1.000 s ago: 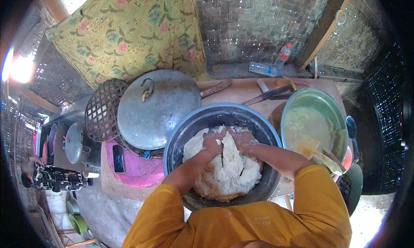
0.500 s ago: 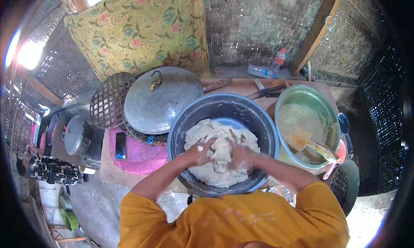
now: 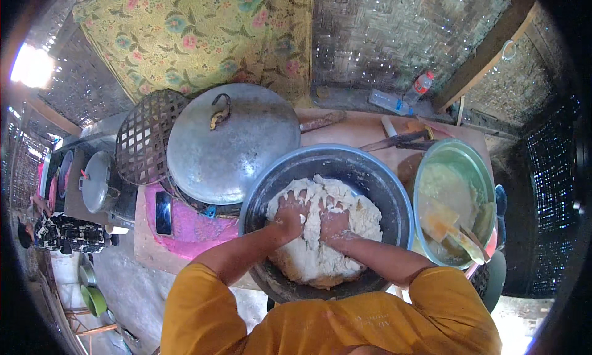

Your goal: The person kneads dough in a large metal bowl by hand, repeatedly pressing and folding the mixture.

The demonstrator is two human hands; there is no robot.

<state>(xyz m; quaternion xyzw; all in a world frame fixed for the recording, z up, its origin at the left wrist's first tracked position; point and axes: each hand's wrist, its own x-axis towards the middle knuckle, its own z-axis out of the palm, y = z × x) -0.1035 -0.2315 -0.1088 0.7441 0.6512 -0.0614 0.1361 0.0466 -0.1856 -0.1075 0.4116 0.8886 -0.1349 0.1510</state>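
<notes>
A pale, crumbly mass of dough (image 3: 354, 231) fills much of the large dark basin (image 3: 394, 247) with a blue-grey rim, directly before me. My left hand (image 3: 288, 216) is sunk into the dough's left part, its fingers curled into it and partly covered. Close beside it, my right hand (image 3: 333, 224) digs into the middle of the mass, its fingertips hidden by dough. White bits cling to both hands. Between them rises a ridge of dough.
Right of the basin stands a green tub (image 3: 425, 194) holding pale flour-like stuff and a scoop (image 3: 462, 241). A big metal lid (image 3: 246, 151), a woven basket (image 3: 145, 139) and a phone (image 3: 163, 213) on pink cloth (image 3: 197, 235) lie left. Another person (image 3: 65, 233) is far left.
Both hands have pushed forward and deeper into the dough, whose lumps now spread farther toward the basin's far side. The view has shifted slightly, and the basin appears lower and farther right.
</notes>
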